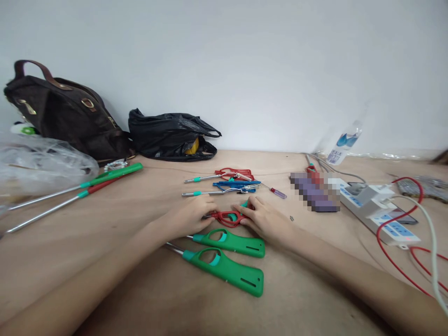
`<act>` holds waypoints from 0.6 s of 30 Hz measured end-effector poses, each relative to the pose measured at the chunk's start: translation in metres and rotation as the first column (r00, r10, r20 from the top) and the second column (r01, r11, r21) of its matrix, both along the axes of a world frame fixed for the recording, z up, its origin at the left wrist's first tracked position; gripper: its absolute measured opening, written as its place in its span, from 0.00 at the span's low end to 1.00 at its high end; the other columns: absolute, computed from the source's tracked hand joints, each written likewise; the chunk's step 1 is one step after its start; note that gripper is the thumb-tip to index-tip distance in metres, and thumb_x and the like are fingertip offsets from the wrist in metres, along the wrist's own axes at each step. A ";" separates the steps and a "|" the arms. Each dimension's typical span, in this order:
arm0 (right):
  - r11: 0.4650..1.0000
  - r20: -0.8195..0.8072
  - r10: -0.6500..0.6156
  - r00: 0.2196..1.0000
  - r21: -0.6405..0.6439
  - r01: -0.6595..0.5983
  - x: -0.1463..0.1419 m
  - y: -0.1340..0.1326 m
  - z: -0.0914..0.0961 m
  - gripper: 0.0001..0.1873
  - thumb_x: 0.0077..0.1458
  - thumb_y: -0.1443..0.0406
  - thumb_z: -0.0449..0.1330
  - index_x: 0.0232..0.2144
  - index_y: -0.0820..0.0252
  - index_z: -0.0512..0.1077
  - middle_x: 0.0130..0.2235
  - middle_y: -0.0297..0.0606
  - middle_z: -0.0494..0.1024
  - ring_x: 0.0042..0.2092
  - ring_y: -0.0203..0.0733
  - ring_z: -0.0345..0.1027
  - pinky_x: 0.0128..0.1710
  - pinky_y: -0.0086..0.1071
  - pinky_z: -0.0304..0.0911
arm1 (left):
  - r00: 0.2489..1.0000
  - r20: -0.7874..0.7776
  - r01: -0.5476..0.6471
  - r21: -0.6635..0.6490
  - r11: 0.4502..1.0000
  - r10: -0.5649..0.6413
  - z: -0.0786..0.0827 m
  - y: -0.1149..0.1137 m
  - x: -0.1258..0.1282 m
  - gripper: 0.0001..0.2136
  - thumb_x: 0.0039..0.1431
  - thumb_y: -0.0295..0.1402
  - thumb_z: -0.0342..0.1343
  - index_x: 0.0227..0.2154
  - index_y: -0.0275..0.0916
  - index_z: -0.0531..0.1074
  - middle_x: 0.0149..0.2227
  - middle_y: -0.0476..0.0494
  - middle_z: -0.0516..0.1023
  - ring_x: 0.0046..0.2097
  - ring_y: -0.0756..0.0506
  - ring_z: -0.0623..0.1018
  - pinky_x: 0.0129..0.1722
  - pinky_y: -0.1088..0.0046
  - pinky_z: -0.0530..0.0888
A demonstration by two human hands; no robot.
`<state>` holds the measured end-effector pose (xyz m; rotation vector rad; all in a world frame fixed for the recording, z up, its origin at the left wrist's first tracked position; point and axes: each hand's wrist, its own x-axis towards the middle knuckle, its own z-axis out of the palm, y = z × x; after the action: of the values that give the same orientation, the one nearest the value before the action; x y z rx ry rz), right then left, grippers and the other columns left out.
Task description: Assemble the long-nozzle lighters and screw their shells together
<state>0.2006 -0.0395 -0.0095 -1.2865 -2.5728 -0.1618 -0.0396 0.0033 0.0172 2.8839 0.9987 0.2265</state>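
Note:
A red gas lighter [221,223] with a teal trigger lies across the middle of the table between my hands. My left hand [199,213] is closed around its nozzle end. At the handle end, my right hand [261,217] has its fingers curled on the red body, covering part of it. Just nearer to me lie two green gas lighters [238,245], their handles pointing right. Beyond my hands are opened red casing parts [241,172], blue casing parts [227,185] and two metal nozzles [205,178] with thin wires. A small screwdriver [278,192] rests beside them.
At left lie a long green lighter [115,173], a red one under it, and a clear plastic bag [45,156]. A dark bag [70,116] and a black plastic bag [168,135] stand by the wall. Right are a power strip [395,231], cables and a bottle [345,142].

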 end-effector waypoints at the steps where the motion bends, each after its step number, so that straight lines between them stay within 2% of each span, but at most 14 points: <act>1: 1.000 -0.005 0.004 1.000 -0.010 -0.004 0.000 0.000 0.001 0.22 0.65 0.60 0.50 0.57 0.61 0.68 0.41 0.48 0.71 0.44 0.48 0.68 0.45 0.42 0.68 | 1.000 0.003 0.004 0.001 1.000 -0.004 0.000 0.000 0.000 0.05 0.59 0.27 0.54 0.32 0.37 0.75 0.34 0.44 0.74 0.37 0.44 0.74 0.36 0.72 0.68; 8: 0.998 -0.036 0.011 0.999 -0.063 -0.014 0.002 0.000 0.006 0.21 0.66 0.60 0.48 0.56 0.60 0.68 0.41 0.47 0.70 0.44 0.47 0.68 0.45 0.42 0.67 | 0.999 0.008 0.039 0.037 0.999 -0.040 -0.002 0.001 -0.002 0.06 0.60 0.27 0.53 0.29 0.37 0.72 0.33 0.45 0.72 0.36 0.45 0.73 0.34 0.72 0.66; 18: 1.000 0.015 0.005 1.000 -0.006 -0.005 -0.001 -0.003 0.005 0.21 0.64 0.60 0.52 0.56 0.60 0.69 0.41 0.48 0.70 0.46 0.50 0.68 0.45 0.42 0.67 | 0.997 -0.037 0.075 0.090 0.993 -0.072 0.002 -0.001 0.000 0.06 0.60 0.27 0.52 0.30 0.37 0.72 0.35 0.45 0.72 0.36 0.46 0.72 0.34 0.72 0.66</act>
<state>0.2001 -0.0427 -0.0041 -1.2862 -2.5903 -0.1631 -0.0401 0.0022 0.0190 3.0101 0.9084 0.2258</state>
